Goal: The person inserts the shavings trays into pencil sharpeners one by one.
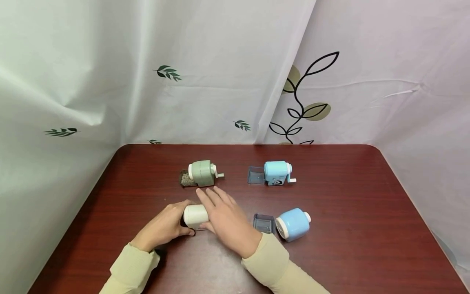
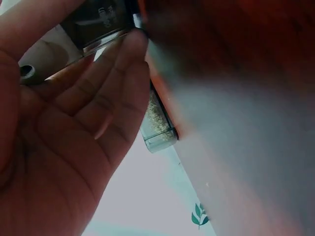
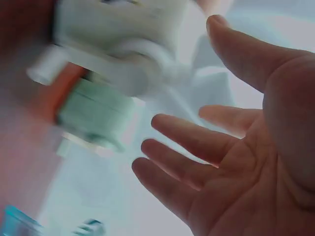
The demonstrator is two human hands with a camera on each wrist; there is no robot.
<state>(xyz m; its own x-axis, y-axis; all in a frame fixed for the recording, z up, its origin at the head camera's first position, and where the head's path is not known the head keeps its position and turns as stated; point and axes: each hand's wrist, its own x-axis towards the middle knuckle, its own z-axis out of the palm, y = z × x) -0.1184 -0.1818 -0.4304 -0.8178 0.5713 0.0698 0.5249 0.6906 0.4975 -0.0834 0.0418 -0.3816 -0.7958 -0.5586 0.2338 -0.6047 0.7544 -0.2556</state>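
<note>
A white pencil sharpener (image 1: 195, 215) lies on the dark red table (image 1: 349, 212), near the front and left of the middle. My left hand (image 1: 165, 226) holds its left end; in the left wrist view my fingertips (image 2: 130, 46) touch its dark drawer (image 2: 98, 19). My right hand (image 1: 224, 216) lies over the sharpener's right side with straight, spread fingers. The right wrist view shows that open palm (image 3: 236, 162) beside the blurred white sharpener (image 3: 123, 34). Just beyond stands a green sharpener (image 1: 202, 173) whose drawer (image 1: 187, 179) holds shavings.
A blue sharpener (image 1: 277, 172) with a pulled-out clear drawer (image 1: 256, 174) stands at the back right. A second light blue sharpener (image 1: 292, 223) lies by my right sleeve beside its drawer (image 1: 263, 223). White leaf-print curtains (image 1: 235, 73) close off the table's back and sides.
</note>
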